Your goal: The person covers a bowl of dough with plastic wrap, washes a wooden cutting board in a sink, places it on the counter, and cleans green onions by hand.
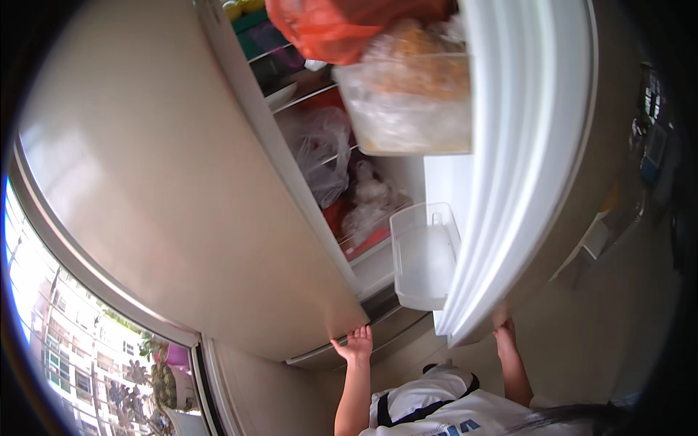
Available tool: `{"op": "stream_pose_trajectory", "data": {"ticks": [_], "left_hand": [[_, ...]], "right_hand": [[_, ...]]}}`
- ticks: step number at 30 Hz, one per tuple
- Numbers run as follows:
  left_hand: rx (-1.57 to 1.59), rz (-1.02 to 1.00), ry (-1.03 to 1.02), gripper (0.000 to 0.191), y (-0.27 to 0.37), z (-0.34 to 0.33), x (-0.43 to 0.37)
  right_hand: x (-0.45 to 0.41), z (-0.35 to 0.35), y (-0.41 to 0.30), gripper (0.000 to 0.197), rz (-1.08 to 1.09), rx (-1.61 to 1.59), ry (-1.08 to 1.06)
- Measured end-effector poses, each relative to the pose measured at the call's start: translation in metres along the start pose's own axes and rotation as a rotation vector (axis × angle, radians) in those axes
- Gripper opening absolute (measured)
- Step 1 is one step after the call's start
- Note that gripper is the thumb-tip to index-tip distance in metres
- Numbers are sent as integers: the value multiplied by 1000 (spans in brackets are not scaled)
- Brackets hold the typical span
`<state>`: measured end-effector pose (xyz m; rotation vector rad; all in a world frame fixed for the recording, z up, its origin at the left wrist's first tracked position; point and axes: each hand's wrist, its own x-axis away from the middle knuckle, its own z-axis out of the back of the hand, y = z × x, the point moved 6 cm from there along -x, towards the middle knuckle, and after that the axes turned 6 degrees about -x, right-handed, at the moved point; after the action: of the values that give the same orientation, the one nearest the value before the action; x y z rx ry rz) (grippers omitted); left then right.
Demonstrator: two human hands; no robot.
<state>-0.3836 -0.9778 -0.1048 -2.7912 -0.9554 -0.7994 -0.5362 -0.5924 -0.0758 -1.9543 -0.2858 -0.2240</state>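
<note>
My left hand (357, 344) is palm up at the lower corner of the left refrigerator door (229, 207). Its fingertips touch the door's bottom edge and the thumb is spread. Low on the outer side of the right refrigerator door (523, 141), which stands swung out, is my right hand (504, 326). It is blurred, and whether its fingers grip the door cannot be told. A clear door bin (422, 256) with nothing in it projects from the right door. Higher up, another door bin (409, 128) holds plastic-wrapped food, with a red plastic bag (343, 27) above.
Shelves between the doors hold a translucent plastic bag (322, 147) and a knotted clear bag (371, 201). A bowl (281, 95) sits further up. At left, a barred window (71, 338) has plants near it. Beneath the doors is a lower refrigerator front (403, 332).
</note>
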Motion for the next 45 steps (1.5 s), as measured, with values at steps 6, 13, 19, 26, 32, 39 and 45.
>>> {"op": "stream_pose_trajectory", "data": {"ticks": [6, 13, 19, 26, 32, 39, 45], "left_hand": [[96, -39, 50, 96, -1, -4, -7], [-327, -80, 80, 88, 24, 52, 16], [-312, -159, 194, 43, 102, 151, 93], [-335, -366, 414, 41, 220, 199, 197], [-379, -726, 473, 48, 284, 192, 181], [-184, -416, 696, 35, 191, 272, 125], [-1544, -600, -13, 26, 16, -12, 108]], "right_hand": [[-64, 21, -45, 52, -81, -233, 52], [-126, 18, -80, 41, 58, -412, -40], [-152, 57, -47, 29, 142, -356, 50], [-163, 182, 163, 17, -28, 838, 319], [-126, 76, 265, 22, 238, 904, -27], [-53, -175, 71, 26, 434, 655, -537], [31, -245, 22, 26, 174, 482, -885]]}}
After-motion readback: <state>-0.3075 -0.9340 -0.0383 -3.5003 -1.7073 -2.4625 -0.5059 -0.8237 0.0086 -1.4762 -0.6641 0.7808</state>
